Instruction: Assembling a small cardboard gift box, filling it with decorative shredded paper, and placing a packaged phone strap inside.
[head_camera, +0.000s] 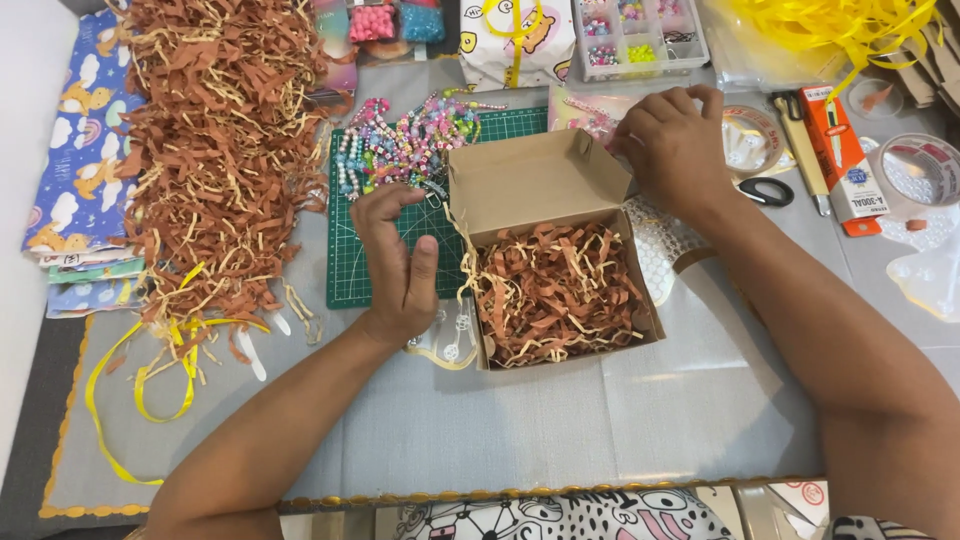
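Centrally, cardboard box (520, 185) (crinkly paper shreds (555, 290)) — right hand (675, 150) touching lid

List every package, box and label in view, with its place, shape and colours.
Cardboard box: centre, open, brown, filled with brown and cream paper shreds; left hand beside it, right hand at its lid.
Slim carton: right, orange and white.
Bead organiser: top, clear, compartmented.
Bead bags: top, pink and blue.

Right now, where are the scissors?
In the head view the black-handled scissors lie on the table's right side, just right of the right hand, between the clear tape roll and the yellow-handled cutter.
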